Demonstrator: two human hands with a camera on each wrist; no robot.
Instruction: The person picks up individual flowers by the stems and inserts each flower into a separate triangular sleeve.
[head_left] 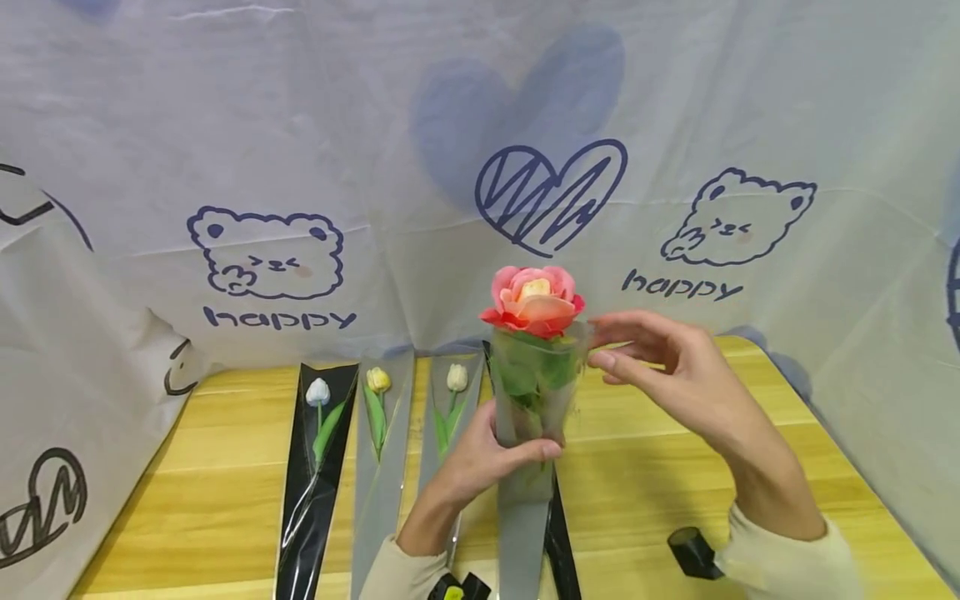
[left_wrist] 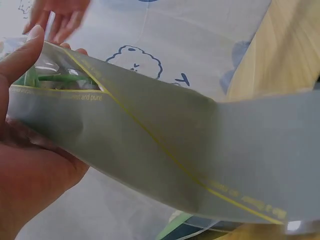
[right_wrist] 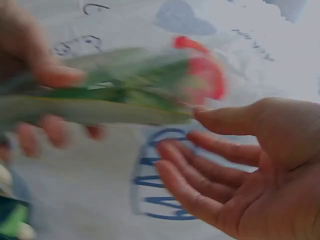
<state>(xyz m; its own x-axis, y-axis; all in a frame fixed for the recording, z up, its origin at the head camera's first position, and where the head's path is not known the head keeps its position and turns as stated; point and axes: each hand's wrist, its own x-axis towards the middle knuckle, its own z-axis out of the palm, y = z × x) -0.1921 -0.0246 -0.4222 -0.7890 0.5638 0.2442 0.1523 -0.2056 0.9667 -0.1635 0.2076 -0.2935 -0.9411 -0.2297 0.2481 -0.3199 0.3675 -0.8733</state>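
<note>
A pink artificial rose (head_left: 534, 302) with a pale yellow middle stands upright in a grey flower sleeve (head_left: 522, 517) with a clear front. My left hand (head_left: 474, 457) grips this sleeve around its middle, thumb across the front. In the left wrist view, the grey sleeve (left_wrist: 150, 130) shows yellow edging and printed words. My right hand (head_left: 675, 371) is beside the sleeve's upper right edge, fingers loosely spread. In the right wrist view, the thumb of my right hand (right_wrist: 250, 165) meets the sleeve's edge just below the red petals, while the other fingers hold nothing.
On the wooden table (head_left: 210, 467) lie a white tulip in a black sleeve (head_left: 303, 517), a yellow tulip in a grey sleeve (head_left: 386, 492) and a cream tulip (head_left: 457, 377) in another. Part of a black sleeve (head_left: 561, 542) shows behind the rose. A printed cloth (head_left: 390, 167) hangs behind.
</note>
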